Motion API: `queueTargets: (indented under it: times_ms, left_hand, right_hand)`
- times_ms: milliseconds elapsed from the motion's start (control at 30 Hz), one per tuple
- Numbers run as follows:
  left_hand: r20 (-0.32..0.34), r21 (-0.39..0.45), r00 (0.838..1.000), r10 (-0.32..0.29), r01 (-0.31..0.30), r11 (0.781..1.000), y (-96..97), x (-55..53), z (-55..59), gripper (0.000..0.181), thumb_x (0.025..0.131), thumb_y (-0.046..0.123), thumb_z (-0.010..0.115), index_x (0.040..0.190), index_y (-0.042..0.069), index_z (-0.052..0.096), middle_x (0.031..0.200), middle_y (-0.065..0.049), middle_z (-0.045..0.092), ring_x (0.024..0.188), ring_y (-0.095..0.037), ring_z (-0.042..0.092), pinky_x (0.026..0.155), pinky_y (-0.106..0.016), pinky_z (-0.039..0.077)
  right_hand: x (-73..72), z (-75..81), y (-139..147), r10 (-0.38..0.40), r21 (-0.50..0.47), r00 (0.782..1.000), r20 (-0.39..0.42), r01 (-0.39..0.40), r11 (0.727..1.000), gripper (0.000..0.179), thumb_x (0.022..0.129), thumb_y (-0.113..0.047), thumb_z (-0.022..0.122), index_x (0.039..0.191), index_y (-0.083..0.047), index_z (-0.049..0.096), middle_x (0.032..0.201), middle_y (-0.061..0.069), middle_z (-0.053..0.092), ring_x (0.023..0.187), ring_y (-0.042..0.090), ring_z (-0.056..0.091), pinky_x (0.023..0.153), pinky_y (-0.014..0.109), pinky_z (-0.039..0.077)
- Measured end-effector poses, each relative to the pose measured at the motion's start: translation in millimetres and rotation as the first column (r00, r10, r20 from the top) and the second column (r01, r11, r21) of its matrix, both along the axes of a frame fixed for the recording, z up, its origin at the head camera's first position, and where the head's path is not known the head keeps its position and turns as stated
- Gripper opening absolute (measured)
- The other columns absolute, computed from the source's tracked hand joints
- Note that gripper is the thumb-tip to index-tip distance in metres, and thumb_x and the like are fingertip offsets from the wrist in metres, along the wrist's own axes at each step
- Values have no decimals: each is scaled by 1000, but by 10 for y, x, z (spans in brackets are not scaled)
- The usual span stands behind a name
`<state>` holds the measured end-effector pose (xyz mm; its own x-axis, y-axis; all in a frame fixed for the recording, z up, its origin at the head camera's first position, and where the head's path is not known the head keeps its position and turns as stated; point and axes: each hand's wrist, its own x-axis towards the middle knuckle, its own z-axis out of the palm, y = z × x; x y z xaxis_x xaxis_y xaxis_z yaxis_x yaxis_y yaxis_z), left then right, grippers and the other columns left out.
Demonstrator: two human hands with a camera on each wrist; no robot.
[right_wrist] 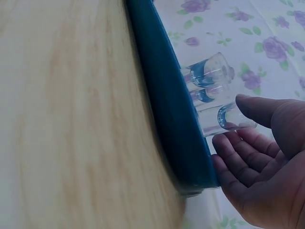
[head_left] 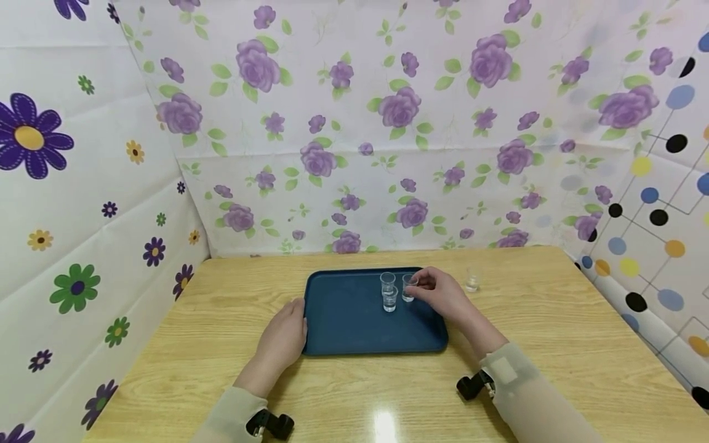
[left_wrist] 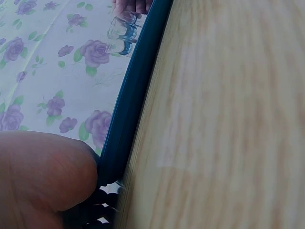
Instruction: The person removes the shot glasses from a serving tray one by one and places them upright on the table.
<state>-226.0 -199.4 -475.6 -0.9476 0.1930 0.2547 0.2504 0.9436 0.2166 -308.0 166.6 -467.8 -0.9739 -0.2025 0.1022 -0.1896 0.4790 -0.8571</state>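
Note:
A dark blue tray (head_left: 349,332) lies on the table, with three clear shot glasses standing on its right half. My right hand (head_left: 443,297) reaches in over the tray's right side. Its thumb and fingers pinch the rightmost shot glass (head_left: 408,288) near the rim; the right wrist view shows that glass (right_wrist: 221,119) between thumb and fingers. To its left stand a front shot glass (head_left: 390,300) and a rear shot glass (head_left: 387,280), overlapping in the head view. My left hand (head_left: 285,332) rests along the tray's left edge, fingers pointing forward.
Another clear glass (head_left: 472,280) stands on the wooden table (head_left: 526,320), right of the tray. Flowered cloth (head_left: 354,123) hangs behind the table's back edge, with patterned cloths at both sides. Each wrist wears a small black camera.

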Motion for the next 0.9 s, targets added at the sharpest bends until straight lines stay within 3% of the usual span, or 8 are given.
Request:
queueTargets:
  times_ms: [467,900]
  left_hand:
    - [-15,-8,1000,-3,3,1000,7,5,18,46,112,6,62,151,-17,55,151,-33,60,141,-48,59,119,-55,52]
    - [6,-4,1000,7,-7,1000,10,12,23,46,112,6,62,151,-17,54,152,-33,59,142,-48,58,119,-56,52]
  right_hand:
    - [186,223,195,-38,-9,999,-23,38,999,35,106,-36,79,127,-9,71,121,6,76,111,24,72,98,45,63]
    - [331,277,503,-51,17,999,-16,51,999,39,106,-40,77,130,-11,70,123,6,76,112,24,72,96,45,62]
